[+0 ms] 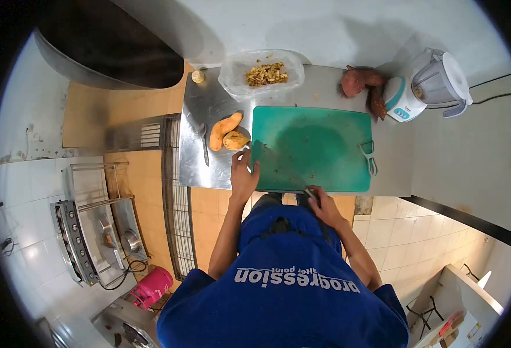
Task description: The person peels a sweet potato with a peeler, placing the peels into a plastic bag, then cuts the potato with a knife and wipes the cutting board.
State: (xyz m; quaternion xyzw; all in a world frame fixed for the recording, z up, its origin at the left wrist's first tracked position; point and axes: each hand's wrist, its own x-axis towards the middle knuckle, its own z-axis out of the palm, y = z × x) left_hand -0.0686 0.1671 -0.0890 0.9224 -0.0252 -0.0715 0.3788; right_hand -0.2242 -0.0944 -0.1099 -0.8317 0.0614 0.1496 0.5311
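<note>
My left hand rests at the left edge of the green cutting board, its fingers apart and holding nothing. Just beyond its fingertips lie two peeled orange sweet potatoes, one long and curved, the other short. Near the front edge of the board, my right hand is closed around what looks like a knife; most of its handle is hidden by the fingers, and the thin blade is hard to make out. A white peeler lies on the right side of the board. Small dark scraps dot the green surface.
A clear plastic bag holds chopped yellowish pieces behind the board. Unpeeled reddish sweet potatoes sit beside a white blender at back right. A spoon lies left on the steel table; a small pale round piece is behind.
</note>
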